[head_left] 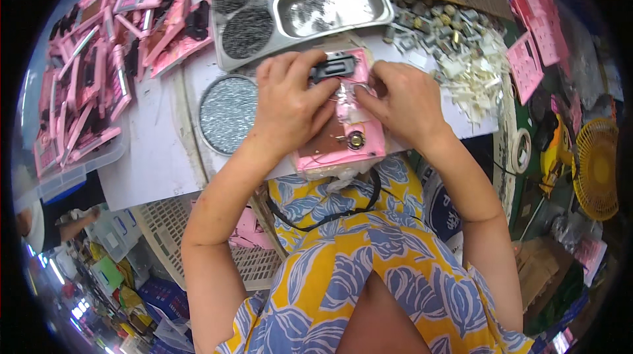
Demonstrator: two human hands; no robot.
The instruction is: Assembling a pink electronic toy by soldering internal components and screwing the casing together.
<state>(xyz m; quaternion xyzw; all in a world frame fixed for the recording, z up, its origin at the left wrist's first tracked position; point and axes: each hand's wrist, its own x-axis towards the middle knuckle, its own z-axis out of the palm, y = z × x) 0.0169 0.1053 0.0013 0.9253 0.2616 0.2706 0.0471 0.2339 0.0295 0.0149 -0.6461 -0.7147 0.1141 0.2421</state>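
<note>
A pink plastic casing (364, 140) lies on the work table in front of me, its inner side up. A brown board, thin wires and a small round metal part (356, 140) show in it. My left hand (290, 93) is closed on a dark grey plastic piece (337, 66) with a slot, at the casing's far end. At the casing's right side my right hand (409, 100) has thumb and fingers drawn together near the wires; what they pinch is too small to make out. Clear plastic (349, 109) shines between both hands.
A round tin of small silvery pieces (229, 115) stands left of my left wrist. Behind is a metal compartment tray (389, 11) with dark screws. Pink casings (86, 84) are heaped at left; small motors (455, 21) and white plastic parts (475, 80) lie at right.
</note>
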